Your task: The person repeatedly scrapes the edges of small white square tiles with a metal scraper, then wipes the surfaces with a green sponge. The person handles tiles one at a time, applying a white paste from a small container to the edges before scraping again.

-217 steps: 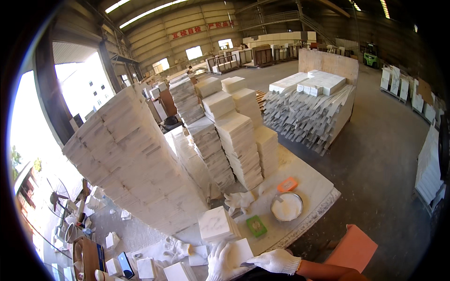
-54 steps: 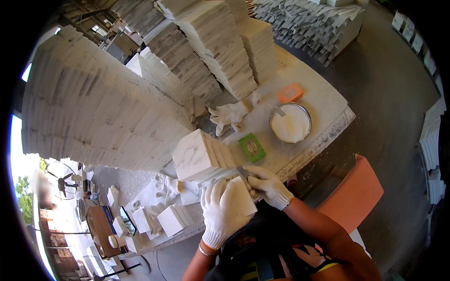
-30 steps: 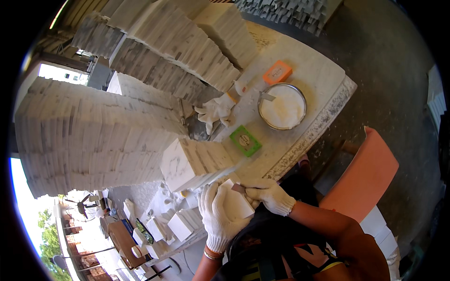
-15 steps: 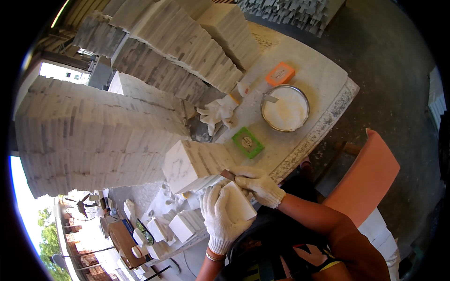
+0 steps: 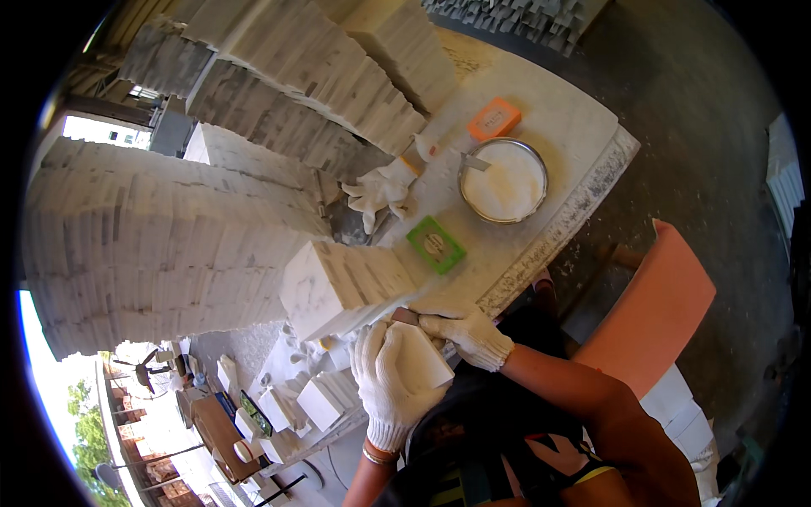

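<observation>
Two gloved hands at the near edge of the bench (image 5: 583,127), catalogued as I watch remotely. Left hand (image 5: 390,384): clasped around a small white marble tile (image 5: 420,359), palm behind it and fingers wrapped over its left edge, holding it tilted just off the bench edge, close to the body. Right hand (image 5: 463,328): closed on a small dark tool (image 5: 405,316), kind not discernible, its tip laid against the tile's upper edge. Step in hand, by my judgement: dressing or rubbing that edge; the next move would call for keeping the tile firmly braced while the tool travels along the edge, or rotating the tile to offer a fresh side. Tile orientation: broad face turned up toward the camera, long axis running from upper left to lower right, upper corner pointing toward a short stack of like tiles (image 5: 342,283) lying just beyond it. Other items on the bench: a green pad (image 5: 435,245), a round metal basin of white paste (image 5: 503,180), an orange block (image 5: 495,118), a spare white glove (image 5: 380,188), tall tile stacks (image 5: 169,245) behind.
</observation>
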Demonstrator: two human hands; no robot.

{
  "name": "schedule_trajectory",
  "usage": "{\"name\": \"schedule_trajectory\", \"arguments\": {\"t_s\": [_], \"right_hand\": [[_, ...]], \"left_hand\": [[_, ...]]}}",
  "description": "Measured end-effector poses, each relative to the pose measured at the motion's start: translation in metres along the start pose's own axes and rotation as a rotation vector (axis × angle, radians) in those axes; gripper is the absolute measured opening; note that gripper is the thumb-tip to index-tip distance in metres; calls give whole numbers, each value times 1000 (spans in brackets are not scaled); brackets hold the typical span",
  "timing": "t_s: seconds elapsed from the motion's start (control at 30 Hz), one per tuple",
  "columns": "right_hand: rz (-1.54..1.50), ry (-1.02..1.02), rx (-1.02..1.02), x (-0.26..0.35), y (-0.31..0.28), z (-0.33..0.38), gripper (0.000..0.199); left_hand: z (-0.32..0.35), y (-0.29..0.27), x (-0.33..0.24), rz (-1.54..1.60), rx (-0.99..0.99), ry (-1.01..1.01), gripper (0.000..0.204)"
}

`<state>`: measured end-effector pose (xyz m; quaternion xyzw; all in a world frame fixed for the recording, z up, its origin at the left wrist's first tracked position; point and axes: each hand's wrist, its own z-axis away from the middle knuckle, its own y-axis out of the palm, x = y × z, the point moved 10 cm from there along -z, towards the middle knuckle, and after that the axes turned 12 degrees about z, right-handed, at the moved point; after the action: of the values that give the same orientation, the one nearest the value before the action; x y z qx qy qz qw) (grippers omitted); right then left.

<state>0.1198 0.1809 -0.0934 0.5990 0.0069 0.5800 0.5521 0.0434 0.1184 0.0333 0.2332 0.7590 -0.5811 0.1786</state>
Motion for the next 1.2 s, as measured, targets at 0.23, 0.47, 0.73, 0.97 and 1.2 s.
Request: {"name": "schedule_trajectory", "arguments": {"t_s": [0.23,0.47,0.73,0.97,1.2], "right_hand": [[173,26,-27,-11,-5,46,37],[87,4,-34,1,-2,19,35],[173,65,42,-29,-12,48,41],[206,-62,-42,0,-6,26,39],[115,27,39,-24,-7,55,39]], "left_hand": [[3,-1,1,2,-32,-17,99],[1,0,2,-3,-51,-7,96],[2,-1,5,21,-38,-56,91],[-1,-1,0,2,-43,-48,94],[-1,-3,2,39,-31,-70,94]]}}
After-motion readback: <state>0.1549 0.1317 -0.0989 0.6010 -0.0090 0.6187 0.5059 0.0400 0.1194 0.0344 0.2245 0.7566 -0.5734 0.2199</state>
